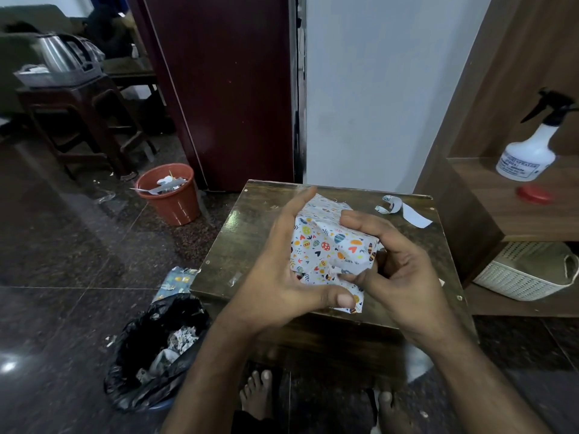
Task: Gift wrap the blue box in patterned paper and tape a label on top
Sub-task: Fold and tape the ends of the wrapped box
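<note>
The box, fully covered in white paper with coloured egg and heart prints, sits between both hands above the small dark wooden table. No blue shows through the wrapping. My left hand cups its left side, fingers stretched along the far edge, thumb pressing a loose paper flap at the near bottom. My right hand curls over the right side, thumb on top and fingers folding the crumpled near end. A white paper strip, curled at one end, lies on the table's far right.
An orange bin with scraps stands on the floor to the left. A black bag of paper waste lies near the table's front left corner, with a paper offcut beside it. A spray bottle and a red lid sit on the right shelf.
</note>
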Demonstrator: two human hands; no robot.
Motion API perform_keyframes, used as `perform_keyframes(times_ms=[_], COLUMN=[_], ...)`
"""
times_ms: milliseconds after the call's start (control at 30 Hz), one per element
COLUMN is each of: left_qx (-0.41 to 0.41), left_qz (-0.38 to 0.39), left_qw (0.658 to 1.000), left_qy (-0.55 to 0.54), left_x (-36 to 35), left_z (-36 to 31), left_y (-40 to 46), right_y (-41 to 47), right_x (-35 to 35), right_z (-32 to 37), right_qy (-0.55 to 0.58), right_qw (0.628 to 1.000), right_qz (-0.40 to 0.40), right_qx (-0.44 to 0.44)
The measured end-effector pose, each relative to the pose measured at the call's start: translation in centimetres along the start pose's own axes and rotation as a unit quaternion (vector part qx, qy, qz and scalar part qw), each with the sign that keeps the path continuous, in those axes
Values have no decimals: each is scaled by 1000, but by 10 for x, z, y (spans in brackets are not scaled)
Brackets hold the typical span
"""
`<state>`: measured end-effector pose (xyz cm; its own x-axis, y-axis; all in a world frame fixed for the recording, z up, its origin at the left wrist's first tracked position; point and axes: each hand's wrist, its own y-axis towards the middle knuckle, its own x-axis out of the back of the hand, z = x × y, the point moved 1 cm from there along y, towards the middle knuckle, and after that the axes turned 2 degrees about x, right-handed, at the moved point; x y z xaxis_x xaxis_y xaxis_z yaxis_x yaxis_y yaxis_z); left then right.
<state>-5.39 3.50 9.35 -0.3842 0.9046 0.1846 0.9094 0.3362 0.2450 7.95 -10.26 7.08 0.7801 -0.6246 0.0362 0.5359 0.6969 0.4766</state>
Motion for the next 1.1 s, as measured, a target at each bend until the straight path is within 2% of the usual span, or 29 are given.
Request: perform_keyframes(times_ms=[200,333,500,667,900,1100], left_qx=[-38,-63,-58,-74,-86,-69], left_qz=[-90,-101,-99,-99,-92,-72], left_qw=[995,992,992,987,987,992], left_qy=[9,36,47,102,104,74], left_x=[-4,-6,-6,-8,-9,-10], left_z=[3,1,4,4,7,13], left_y=[3,3,3,5,7,7], right_y=[-1,-1,-1,-2,-2,-3], right_x=[-4,-4,-4,-2,-1,-5], right_z=[8,10,15,13,29,41], right_qy=[28,22,10,-153,-248,-421], right_qw=[999,997,997,986,961,886], right_qz=[-39,-77,-72,-38,-21,6], right_qx=[-15,-24,-3,63,120,194])
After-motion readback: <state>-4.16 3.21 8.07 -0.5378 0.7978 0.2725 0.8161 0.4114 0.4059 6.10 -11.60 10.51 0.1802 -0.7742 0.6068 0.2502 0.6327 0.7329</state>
